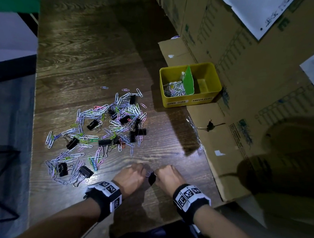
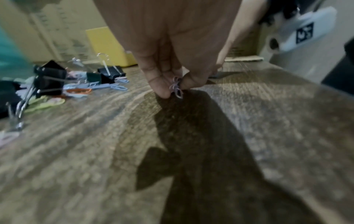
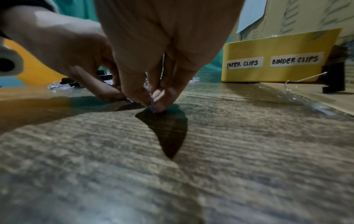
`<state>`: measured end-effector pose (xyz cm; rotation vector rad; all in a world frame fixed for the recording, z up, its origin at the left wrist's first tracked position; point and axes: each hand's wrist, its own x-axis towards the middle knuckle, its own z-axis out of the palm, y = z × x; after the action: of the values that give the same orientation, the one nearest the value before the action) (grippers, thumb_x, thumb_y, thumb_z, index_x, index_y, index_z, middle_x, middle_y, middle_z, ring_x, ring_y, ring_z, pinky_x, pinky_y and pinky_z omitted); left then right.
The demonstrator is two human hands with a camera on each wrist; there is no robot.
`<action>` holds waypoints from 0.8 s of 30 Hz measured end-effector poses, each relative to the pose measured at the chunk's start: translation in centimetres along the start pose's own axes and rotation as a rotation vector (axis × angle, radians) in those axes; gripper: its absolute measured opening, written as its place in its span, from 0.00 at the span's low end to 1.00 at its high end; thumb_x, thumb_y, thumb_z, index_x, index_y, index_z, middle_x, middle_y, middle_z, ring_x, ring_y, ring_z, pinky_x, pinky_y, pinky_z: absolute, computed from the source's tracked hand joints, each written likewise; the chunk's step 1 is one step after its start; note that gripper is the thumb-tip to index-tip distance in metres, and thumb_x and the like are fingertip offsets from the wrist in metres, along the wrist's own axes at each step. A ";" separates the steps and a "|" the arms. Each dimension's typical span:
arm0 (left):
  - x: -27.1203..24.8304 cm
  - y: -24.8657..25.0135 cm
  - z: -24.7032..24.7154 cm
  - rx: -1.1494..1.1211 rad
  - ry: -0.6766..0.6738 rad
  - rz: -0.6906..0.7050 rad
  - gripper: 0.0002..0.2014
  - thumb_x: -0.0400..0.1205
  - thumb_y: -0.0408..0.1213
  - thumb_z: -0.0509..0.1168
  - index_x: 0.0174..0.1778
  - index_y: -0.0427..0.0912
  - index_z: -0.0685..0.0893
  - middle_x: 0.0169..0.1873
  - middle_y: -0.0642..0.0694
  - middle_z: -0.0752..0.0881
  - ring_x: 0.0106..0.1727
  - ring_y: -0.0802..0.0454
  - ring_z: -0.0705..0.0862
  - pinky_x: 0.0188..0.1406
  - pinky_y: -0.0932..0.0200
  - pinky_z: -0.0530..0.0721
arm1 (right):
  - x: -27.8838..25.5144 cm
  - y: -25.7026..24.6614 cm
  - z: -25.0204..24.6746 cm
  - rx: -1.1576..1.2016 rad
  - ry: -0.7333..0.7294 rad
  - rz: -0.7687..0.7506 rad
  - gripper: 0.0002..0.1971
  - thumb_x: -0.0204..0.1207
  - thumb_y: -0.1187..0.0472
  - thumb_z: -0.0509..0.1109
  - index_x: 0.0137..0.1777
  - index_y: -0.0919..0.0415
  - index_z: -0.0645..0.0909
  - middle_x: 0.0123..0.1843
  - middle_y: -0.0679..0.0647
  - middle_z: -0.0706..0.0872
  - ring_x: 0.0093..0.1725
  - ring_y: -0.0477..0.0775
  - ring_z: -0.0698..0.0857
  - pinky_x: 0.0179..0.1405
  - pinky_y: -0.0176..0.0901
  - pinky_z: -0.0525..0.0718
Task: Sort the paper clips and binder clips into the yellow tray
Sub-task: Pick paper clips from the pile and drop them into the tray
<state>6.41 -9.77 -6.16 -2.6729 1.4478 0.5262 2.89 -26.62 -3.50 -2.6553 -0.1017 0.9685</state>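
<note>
Low over the table's front, my left hand [image 1: 143, 171] and right hand [image 1: 159, 173] meet fingertip to fingertip. Between them they pinch a small tangle of purple paper clips [image 1: 149, 173]. The left wrist view shows the left hand [image 2: 175, 89] pinching those clips [image 2: 177, 88]. In the right wrist view the right hand [image 3: 153, 104] pinches a thin clip [image 3: 151, 106] against the wood. A wide pile of coloured paper clips and black binder clips [image 1: 105, 132] lies to the far left. The yellow tray [image 1: 189, 103] stands at the right, split by a green divider [image 1: 189, 80]. Paper clips [image 1: 174, 88] lie in its left compartment.
Large cardboard boxes [image 1: 247, 88] wall off the right side behind the tray. A bunch of keys [image 1: 210, 125] lies beside them on flat cardboard. The table's left edge [image 1: 32, 128] drops off to a dark floor. The tray's labels read PAPER CLIPS [image 3: 244, 62] and BINDER CLIPS [image 3: 296, 59].
</note>
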 end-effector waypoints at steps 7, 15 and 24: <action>0.5 -0.4 -1.8 -0.076 -0.124 -0.148 0.13 0.80 0.32 0.57 0.60 0.34 0.76 0.57 0.35 0.81 0.58 0.37 0.80 0.52 0.48 0.79 | -0.4 0.5 -0.1 0.392 0.118 0.139 0.07 0.76 0.65 0.67 0.49 0.63 0.87 0.40 0.57 0.86 0.39 0.55 0.87 0.37 0.38 0.83; 1.2 -3.1 -2.8 -0.897 0.007 -0.517 0.08 0.73 0.30 0.66 0.30 0.46 0.77 0.23 0.48 0.81 0.24 0.51 0.77 0.26 0.60 0.72 | 0.5 2.3 -0.5 1.017 0.111 0.175 0.10 0.79 0.66 0.63 0.42 0.52 0.83 0.30 0.49 0.81 0.30 0.52 0.79 0.34 0.48 0.81; 0.8 -2.4 -4.4 -2.281 0.092 -0.661 0.08 0.64 0.28 0.46 0.24 0.40 0.69 0.21 0.47 0.67 0.19 0.54 0.63 0.15 0.68 0.57 | 0.7 0.9 -1.9 1.330 0.085 0.162 0.06 0.53 0.66 0.56 0.26 0.56 0.73 0.26 0.52 0.71 0.19 0.40 0.70 0.16 0.28 0.64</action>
<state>9.99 -10.01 -2.57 -3.3514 -1.4032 3.1188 4.59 -27.84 -2.83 -1.4560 0.5781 0.5906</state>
